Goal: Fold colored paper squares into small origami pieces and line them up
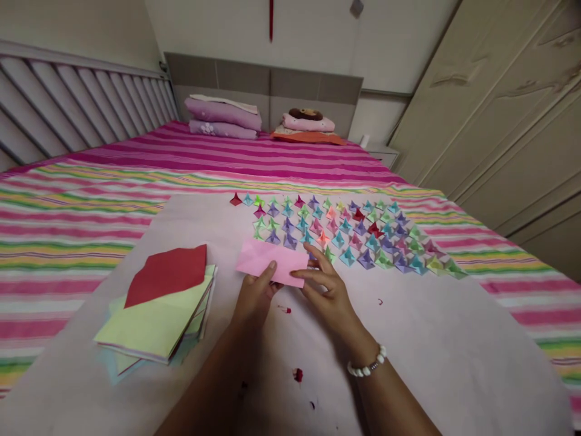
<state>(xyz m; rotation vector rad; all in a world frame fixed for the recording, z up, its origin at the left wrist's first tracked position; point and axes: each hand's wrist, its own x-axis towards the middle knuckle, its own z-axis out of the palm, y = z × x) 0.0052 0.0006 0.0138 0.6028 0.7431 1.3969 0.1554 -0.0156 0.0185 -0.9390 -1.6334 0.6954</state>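
Observation:
A pink sheet of paper (258,257), folded into an oblong, is held up between both hands above the pale tabletop. My left hand (258,293) grips its lower edge, thumb on top and fingers underneath. At the right end, my right hand (327,287) pinches the paper's edge between thumb and fingers; a beaded bracelet circles that wrist. Just beyond the paper stand rows of small folded paper boats (347,256) in many colours. To the left lies a stack of coloured paper (154,327), yellow-green on top, with a red sheet (170,275) over it.
The pale table (454,357) stands on a bed with a striped cover (63,242). Small dark red printed marks or scraps dot its near part. Folded bedding (224,115) and a pillow pile (308,124) rest by the headboard. A wardrobe (508,109) stands right, a railing (86,103) left.

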